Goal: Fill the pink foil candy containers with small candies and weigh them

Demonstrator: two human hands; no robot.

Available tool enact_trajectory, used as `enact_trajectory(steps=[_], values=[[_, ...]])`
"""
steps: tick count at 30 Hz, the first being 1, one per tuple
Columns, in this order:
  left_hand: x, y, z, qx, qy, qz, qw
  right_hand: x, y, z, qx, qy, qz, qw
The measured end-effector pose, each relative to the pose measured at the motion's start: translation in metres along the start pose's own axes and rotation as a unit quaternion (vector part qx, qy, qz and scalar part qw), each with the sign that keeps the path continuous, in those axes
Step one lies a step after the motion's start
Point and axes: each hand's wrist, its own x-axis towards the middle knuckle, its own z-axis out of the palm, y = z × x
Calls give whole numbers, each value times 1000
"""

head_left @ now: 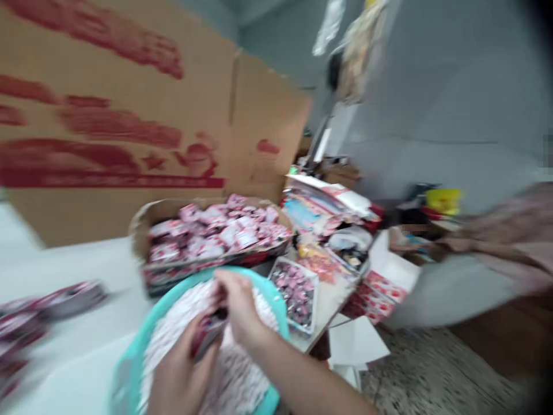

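Note:
My left hand (184,366) is closed around a small pink-and-red printed packet (208,333) with a dark opening at its top. Just above that opening, my right hand (237,302) has its fingers curled together; what they hold, if anything, is blurred and hidden. Both hands are over a turquoise basin (129,369) filled with small white pieces (173,323). Behind the basin, an open carton (140,230) holds many pink-and-white packets (216,227) in a heap.
Flattened printed packets (71,300) lie on the white table at left. A large cardboard box (129,104) stands behind. To the right are a white tray of small pink wrapped pieces (296,291), stacked printed sheets (319,202) and another person's sleeve (510,230).

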Motion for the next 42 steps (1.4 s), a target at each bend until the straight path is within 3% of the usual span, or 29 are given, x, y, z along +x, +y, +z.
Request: enact_trajectory(steps=[2,4,8,13,17,20,23,25,28,30,32,33,35,39,42], values=[[-13,12,-17,5,-24,-31,999,-3,-7,-3,37,-18,73,997],[-14,23,-22,-16,-30,-56,998,-4,-8,-4,32,-43,100,994],[-13,34,-24,-95,-36,-74,992,-12,-7,-2,14,-91,102,990],[-22,34,-24,-129,-22,-82,988,-24,-10,2,-5,-119,107,987],[-26,31,-25,-163,-1,-76,984,-22,-20,-1,34,-130,65,989],[-30,26,-31,-170,36,-54,983,-8,-22,-22,64,-64,-21,996],[-35,17,-38,-202,78,-35,976,5,-3,-52,-83,-37,-70,993],[-37,12,-40,-224,96,-54,968,3,20,-69,-274,-112,-63,953],[-40,7,-42,-225,99,-74,966,-16,54,-81,-370,-215,-73,901],[-42,7,-43,-216,90,-58,971,-32,71,-81,-431,-290,-127,845],[-43,7,-44,-209,84,-38,974,-43,81,-80,-485,-333,-178,789],[-43,8,-44,-207,82,-31,974,-45,84,-79,-498,-337,-189,776],[-43,9,-45,-203,76,-23,976,-46,87,-78,-496,-334,-168,784],[-42,10,-46,-185,63,-31,980,-36,87,-76,-409,-296,-41,862],[-44,12,-47,-170,56,-42,983,-27,85,-73,-355,-258,6,899]])
